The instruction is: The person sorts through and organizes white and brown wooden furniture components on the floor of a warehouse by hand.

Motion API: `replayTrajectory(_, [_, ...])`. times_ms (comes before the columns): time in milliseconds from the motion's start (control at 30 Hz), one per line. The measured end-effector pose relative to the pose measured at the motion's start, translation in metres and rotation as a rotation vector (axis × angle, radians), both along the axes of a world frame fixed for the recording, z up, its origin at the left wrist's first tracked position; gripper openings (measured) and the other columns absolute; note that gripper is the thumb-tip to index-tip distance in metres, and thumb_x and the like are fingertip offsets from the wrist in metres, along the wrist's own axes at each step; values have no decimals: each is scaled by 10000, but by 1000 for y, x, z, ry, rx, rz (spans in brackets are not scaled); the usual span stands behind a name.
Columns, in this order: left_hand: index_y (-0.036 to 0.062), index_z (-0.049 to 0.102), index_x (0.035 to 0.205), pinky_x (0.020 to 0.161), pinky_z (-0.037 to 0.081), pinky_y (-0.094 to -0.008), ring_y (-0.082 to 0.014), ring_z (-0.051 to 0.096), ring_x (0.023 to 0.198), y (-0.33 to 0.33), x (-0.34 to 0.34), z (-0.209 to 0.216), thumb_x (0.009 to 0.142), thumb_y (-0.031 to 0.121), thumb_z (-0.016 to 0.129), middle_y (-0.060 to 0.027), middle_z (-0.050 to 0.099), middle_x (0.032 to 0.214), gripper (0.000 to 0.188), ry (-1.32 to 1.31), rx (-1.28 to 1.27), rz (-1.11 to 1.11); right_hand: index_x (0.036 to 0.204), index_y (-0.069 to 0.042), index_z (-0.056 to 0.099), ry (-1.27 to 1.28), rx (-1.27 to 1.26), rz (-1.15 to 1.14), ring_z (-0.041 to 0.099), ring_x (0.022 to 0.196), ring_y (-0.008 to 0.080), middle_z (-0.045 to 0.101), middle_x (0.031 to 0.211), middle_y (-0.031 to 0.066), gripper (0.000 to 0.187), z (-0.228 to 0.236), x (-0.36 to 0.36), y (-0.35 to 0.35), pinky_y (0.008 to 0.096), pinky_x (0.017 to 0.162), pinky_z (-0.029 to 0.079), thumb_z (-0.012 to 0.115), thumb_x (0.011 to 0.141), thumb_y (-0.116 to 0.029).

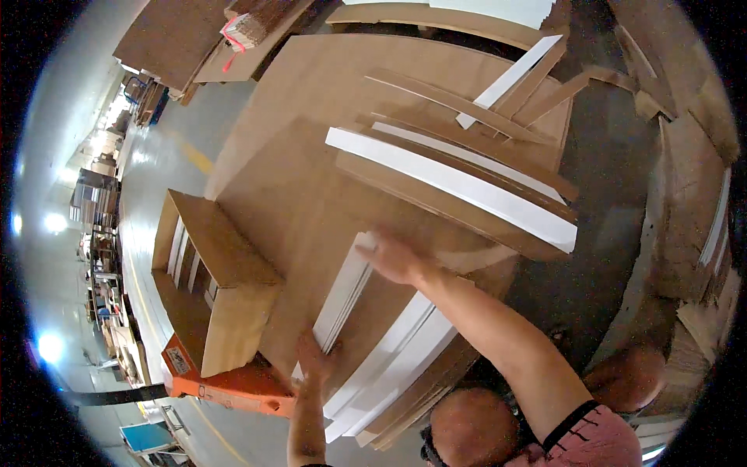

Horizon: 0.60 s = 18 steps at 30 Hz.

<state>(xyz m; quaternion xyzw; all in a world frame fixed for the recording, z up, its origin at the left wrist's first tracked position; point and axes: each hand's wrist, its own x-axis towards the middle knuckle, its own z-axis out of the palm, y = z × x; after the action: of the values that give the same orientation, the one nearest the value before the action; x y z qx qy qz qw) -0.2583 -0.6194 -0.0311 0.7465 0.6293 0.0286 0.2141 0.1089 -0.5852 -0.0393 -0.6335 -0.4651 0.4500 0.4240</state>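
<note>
A narrow stack of long white strips (342, 300) lies slantwise over a large brown cardboard sheet. My left hand (313, 356) is closed around its near end, fingers along the side. At the far end my right hand (394, 258) grips the stack, with its fingertips on the end of the strips. My right arm reaches in from the lower right and crosses above a second, wider set of white strips (389, 366). Brown boards (440, 373) lie beside that set. Some of my right hand's fingers are hidden.
An open cardboard box (241, 319) with white strips inside stands at the left, by an orange piece of equipment (233, 393). More white and brown strips (459, 187) lie across the brown sheet (288, 132) farther away. Cardboard scraps (692, 233) pile up at the right.
</note>
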Motion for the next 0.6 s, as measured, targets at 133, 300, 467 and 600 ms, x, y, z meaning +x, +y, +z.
replayTrajectory(133, [-31, 396, 1346, 954, 399, -570, -480, 494, 1115, 5, 9, 11, 713, 388, 793, -299, 519, 1208, 856, 240, 162, -267, 1313, 16, 523, 13, -56, -16, 532, 1232, 372, 574, 1292, 251, 605, -10, -8, 10, 431, 1044, 398, 475, 965, -477])
replayTrajectory(300, [-36, 409, 1337, 955, 409, -545, -469, 502, 1109, 22, 5, 6, 716, 424, 782, -290, 528, 1211, 858, 90, 169, -275, 1272, 18, 560, -121, -35, 65, 547, 1215, 364, 597, 1255, 253, 607, -17, -9, 33, 425, 1046, 403, 464, 969, -499])
replayTrajectory(467, [-41, 430, 1335, 895, 418, -522, -415, 524, 1034, 36, 21, -23, 731, 437, 765, -241, 559, 1169, 840, 178, 180, -348, 1340, -73, 548, 170, -24, 385, 509, 1277, 313, 540, 1394, 140, 624, 4, 51, 17, 417, 1067, 404, 476, 959, -561])
replayTrajectory(600, [-40, 445, 1326, 802, 420, -486, -364, 524, 932, 43, 46, -5, 772, 410, 739, -215, 570, 1084, 772, 169, 145, -330, 1309, -109, 584, 117, 189, 357, 554, 1218, 276, 597, 1322, 117, 608, 53, 70, -32, 390, 1018, 447, 592, 897, -556])
